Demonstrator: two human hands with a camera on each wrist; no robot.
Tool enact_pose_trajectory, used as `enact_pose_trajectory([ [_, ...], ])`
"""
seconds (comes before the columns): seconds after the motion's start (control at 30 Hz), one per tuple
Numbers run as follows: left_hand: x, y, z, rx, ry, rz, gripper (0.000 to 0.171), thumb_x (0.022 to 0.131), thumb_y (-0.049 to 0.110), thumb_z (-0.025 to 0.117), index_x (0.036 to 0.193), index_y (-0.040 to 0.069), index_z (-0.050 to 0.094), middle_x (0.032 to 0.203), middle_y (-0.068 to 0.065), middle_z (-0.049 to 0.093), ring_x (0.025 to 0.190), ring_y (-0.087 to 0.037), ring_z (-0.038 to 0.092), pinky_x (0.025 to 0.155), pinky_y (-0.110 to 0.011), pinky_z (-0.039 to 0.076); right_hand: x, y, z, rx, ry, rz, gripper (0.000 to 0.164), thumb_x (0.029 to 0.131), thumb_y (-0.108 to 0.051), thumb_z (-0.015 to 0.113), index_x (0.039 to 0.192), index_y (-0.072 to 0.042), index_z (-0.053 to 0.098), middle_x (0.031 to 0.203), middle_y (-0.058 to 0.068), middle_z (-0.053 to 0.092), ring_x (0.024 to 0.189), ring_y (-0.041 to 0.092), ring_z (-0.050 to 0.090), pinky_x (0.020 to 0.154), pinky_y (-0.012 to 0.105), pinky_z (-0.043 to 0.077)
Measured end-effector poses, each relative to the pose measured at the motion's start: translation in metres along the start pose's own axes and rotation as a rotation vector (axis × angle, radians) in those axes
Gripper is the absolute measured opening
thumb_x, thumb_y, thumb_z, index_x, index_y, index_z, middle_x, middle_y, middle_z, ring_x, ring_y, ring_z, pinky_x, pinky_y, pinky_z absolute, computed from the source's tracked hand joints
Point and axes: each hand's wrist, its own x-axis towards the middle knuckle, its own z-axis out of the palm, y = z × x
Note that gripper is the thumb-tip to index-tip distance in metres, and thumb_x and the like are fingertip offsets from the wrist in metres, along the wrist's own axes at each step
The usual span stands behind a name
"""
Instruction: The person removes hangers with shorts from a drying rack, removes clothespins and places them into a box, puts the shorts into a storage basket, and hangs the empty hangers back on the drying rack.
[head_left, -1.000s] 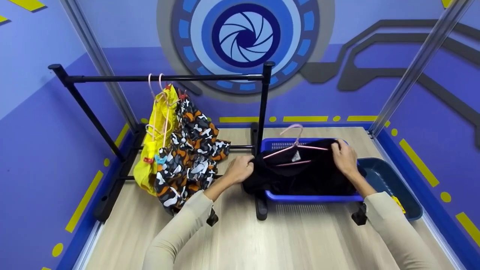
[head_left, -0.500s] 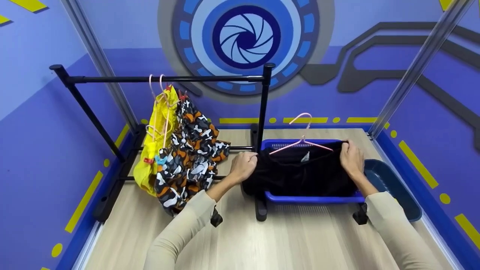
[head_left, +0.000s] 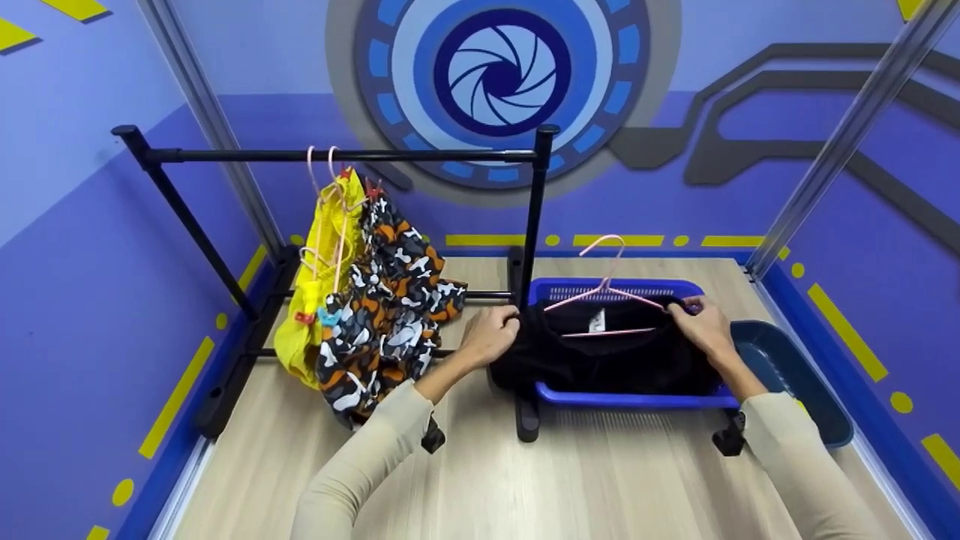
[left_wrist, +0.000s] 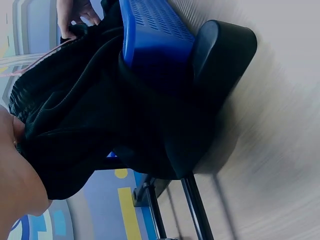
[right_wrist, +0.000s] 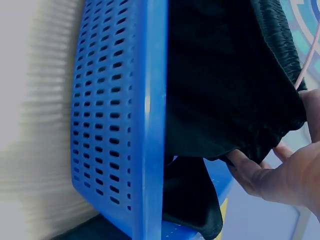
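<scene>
Black pants [head_left: 615, 367] with a gathered elastic waistband are spread over the blue basket [head_left: 622, 400]. My left hand [head_left: 491, 335] grips the waistband's left end, fingers curled. At the other end my right hand [head_left: 703, 328] pinches the waistband near the tip of a pink hanger [head_left: 605, 286]; in the right wrist view its thumb [right_wrist: 311, 112] lies near the hanger's pink arm. The hanger sits in the waist opening with its hook up. Its lower bar shows inside the waist, beside a white label [head_left: 597, 321]. Fabric droops over the basket's side in the left wrist view.
A black clothes rack [head_left: 420, 156] stands at left, its right post close beside the basket. Yellow shorts [head_left: 300, 337] and a camouflage-patterned garment [head_left: 397, 322] hang there on pink hangers with clips. Right of the basket lies a dark teal tub [head_left: 795, 375].
The hanger rose within the waistband, then its lower bar came back into view as the waist opened wider. My right hand moved outward, then its thumb shifted in toward the hanger's tip.
</scene>
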Motion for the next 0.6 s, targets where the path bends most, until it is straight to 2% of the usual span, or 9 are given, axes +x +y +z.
enact_pose_trajectory([
  [0.03,0.000,0.000,0.000,0.009,0.009,-0.002,0.017,0.089,0.017,0.052,0.086,0.011,0.068,0.078,-0.001,0.062,0.073,-0.018,0.056,0.066,-0.033,0.044,0.000,0.001,0.000,0.003,0.013,-0.009,0.055,0.099,-0.037,0.053,0.138,0.003,0.054,0.140,0.030,0.055,0.129,0.042,0.052,0.108,0.048,0.042],
  [0.1,0.001,-0.002,0.000,0.043,0.047,-0.003,0.017,0.088,0.018,0.054,0.088,0.012,0.070,0.081,-0.004,0.069,0.075,-0.022,0.063,0.066,-0.037,0.048,0.000,0.000,0.001,0.034,0.059,-0.007,0.052,0.100,-0.032,0.051,0.140,0.002,0.053,0.136,0.030,0.058,0.125,0.041,0.055,0.109,0.050,0.041],
  [0.17,0.002,-0.003,0.001,0.090,0.094,-0.012,0.017,0.087,0.020,0.056,0.088,0.013,0.071,0.083,-0.007,0.073,0.076,-0.027,0.068,0.065,-0.041,0.050,-0.001,0.000,0.002,0.069,0.124,0.009,0.050,0.100,-0.030,0.049,0.140,0.001,0.055,0.120,0.024,0.066,0.107,0.033,0.063,0.100,0.043,0.045],
  [0.23,0.003,-0.005,0.002,0.132,0.150,-0.009,0.016,0.086,0.022,0.057,0.085,0.013,0.070,0.082,-0.010,0.074,0.075,-0.032,0.070,0.064,-0.043,0.050,-0.001,0.000,0.001,0.102,0.184,0.029,0.049,0.099,-0.029,0.049,0.139,-0.001,0.057,0.097,0.011,0.070,0.084,0.019,0.064,0.088,0.033,0.046],
  [0.33,0.003,-0.008,0.005,0.164,0.210,0.015,0.016,0.085,0.021,0.058,0.084,0.011,0.070,0.079,-0.012,0.074,0.072,-0.035,0.069,0.062,-0.045,0.050,-0.001,-0.001,0.000,0.176,0.236,0.066,0.045,0.097,-0.028,0.050,0.132,-0.002,0.064,0.068,-0.011,0.061,0.056,0.002,0.056,0.072,0.021,0.043],
  [0.37,0.003,-0.008,0.006,0.163,0.221,0.027,0.017,0.085,0.021,0.058,0.086,0.010,0.071,0.080,-0.013,0.074,0.073,-0.035,0.069,0.063,-0.046,0.050,-0.001,-0.001,-0.001,0.211,0.245,0.078,0.043,0.096,-0.027,0.050,0.127,-0.001,0.066,0.063,-0.016,0.058,0.051,-0.001,0.054,0.067,0.019,0.044],
  [0.47,0.002,-0.011,0.010,0.114,0.203,0.040,0.021,0.087,0.019,0.057,0.095,0.009,0.073,0.088,-0.014,0.075,0.081,-0.036,0.070,0.070,-0.048,0.052,0.000,-0.001,-0.005,0.330,0.266,0.137,0.026,0.094,-0.023,0.052,0.091,-0.004,0.070,0.053,-0.018,0.049,0.043,-0.001,0.049,0.052,0.018,0.043],
  [0.53,0.002,-0.013,0.012,0.047,0.173,0.028,0.024,0.090,0.018,0.057,0.103,0.008,0.074,0.098,-0.015,0.076,0.093,-0.035,0.072,0.078,-0.049,0.054,0.001,0.000,-0.008,0.433,0.246,0.176,0.026,0.095,-0.020,0.052,0.071,-0.011,0.061,0.054,-0.016,0.047,0.043,0.001,0.049,0.047,0.019,0.043],
  [0.6,0.001,-0.016,0.013,-0.022,0.146,0.015,0.026,0.092,0.015,0.056,0.109,0.007,0.073,0.107,-0.016,0.076,0.102,-0.035,0.071,0.086,-0.049,0.054,0.001,0.000,-0.012,0.545,0.202,0.210,0.033,0.095,-0.017,0.053,0.062,-0.017,0.051,0.054,-0.013,0.047,0.045,0.002,0.049,0.046,0.019,0.044],
])
